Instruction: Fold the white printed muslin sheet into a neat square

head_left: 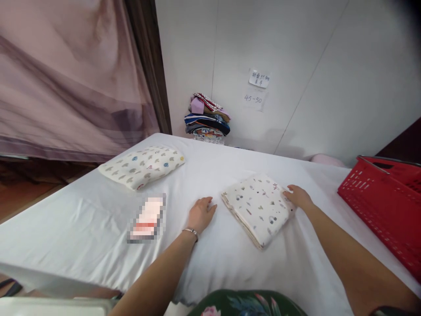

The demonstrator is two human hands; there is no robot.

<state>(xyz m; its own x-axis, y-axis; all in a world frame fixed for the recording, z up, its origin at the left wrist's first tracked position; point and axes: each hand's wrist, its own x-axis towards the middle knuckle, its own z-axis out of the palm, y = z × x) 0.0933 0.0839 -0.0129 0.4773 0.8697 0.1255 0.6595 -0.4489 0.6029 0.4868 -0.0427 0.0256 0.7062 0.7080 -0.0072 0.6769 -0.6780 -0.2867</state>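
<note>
A folded white cloth (259, 208) printed with small grey, brown and green figures lies on the white-covered table (197, 175), its layered edge toward the left. At its right corner is my right hand (299, 198), fingers stretched out and touching or just beside the fabric; it does not grip it. My left hand (201, 214), with a bracelet at the wrist, rests on the sheet a little to the left of the cloth, fingers loosely apart and holding nothing. Farther left lies a second whitish folded cloth (144, 166) with grey, mushroom-like prints.
A pixelated flat rectangular object (148, 219) lies left of my left hand. A red plastic basket (384, 206) stands at the right. Behind the table's far edge rises a stack of folded fabrics (208, 118) by the wall. A pink curtain (66, 79) hangs at the left.
</note>
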